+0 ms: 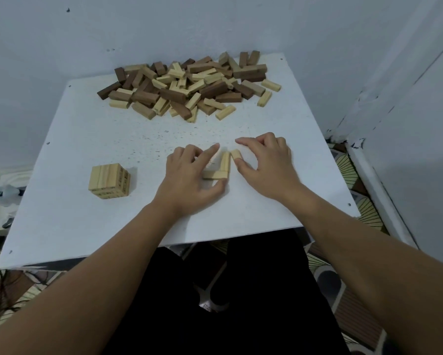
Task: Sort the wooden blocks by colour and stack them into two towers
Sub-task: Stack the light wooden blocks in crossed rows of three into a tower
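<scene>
— Both hands were down on the table [87, 139], near its middle. What was the left hand [189, 178] doing?

— Its fingers were curled around a small group of pale blocks [221, 166]. One block lay crosswise under the thumb, another stood lengthwise against its end, so the two made an L. The forefinger reached out past them.

— And the right hand [265, 165]?

— Just beside the left, pinching a single pale block [235, 154] between thumb and fingers. That block sat right next to the lengthwise one; whether they touched, I could not tell.

— Where were the rest of the blocks?

— Most lay in a loose pile [189, 85] at the far edge of the table, close to the wall [215, 24], dark brown and pale pieces mixed together, with a few pale ones strayed out at the near and right sides.

— Anything stacked?

— Yes, a short tower [110, 181] of pale blocks stood on the left part of the table, well apart from the hands. Its top layer showed three blocks side by side, and the layers beneath ran crosswise.

— What lay around the table?

— A patterned floor [343, 290] below, the person's dark clothing [241, 303] at the near edge, and some blurred clutter [0, 201] off to the left.
</scene>
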Tool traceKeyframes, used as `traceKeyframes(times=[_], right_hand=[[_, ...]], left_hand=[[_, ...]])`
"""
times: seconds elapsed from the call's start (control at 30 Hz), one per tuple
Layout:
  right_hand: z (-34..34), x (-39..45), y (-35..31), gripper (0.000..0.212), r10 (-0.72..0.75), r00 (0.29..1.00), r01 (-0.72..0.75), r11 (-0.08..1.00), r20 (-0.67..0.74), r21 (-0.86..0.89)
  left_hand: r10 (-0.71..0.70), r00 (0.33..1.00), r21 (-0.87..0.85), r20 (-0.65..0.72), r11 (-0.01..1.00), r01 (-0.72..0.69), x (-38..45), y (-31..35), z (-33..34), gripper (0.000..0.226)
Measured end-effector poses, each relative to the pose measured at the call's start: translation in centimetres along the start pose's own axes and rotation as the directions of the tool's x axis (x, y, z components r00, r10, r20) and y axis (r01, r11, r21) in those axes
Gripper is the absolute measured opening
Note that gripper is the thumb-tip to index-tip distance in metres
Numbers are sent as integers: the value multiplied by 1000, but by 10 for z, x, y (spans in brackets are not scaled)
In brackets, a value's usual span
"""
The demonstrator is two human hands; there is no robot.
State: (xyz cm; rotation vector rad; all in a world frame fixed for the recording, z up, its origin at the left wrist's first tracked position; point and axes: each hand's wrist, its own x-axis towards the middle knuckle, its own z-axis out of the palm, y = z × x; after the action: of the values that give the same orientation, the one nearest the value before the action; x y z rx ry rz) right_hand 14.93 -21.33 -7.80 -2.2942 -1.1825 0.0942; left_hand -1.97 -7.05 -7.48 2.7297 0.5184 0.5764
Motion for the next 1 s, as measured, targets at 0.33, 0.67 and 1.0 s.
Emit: traceKeyframes(times=[0.33,0.67,1.0], right_hand=[[1,3,-1,38,-7,1000,7,1000,3,-6],[-3,1,-3,67,-47,991,52,998,128,-36],[-1,7,2,72,-1,989,6,999,146,-31]], left_hand=[[-70,983,-8,-173,998,69,2,2,1,19],[-173,984,-134,-30,977,168,2,3,-2,39],[-12,998,-12,-54,1000,11,2,-3,7,44]])
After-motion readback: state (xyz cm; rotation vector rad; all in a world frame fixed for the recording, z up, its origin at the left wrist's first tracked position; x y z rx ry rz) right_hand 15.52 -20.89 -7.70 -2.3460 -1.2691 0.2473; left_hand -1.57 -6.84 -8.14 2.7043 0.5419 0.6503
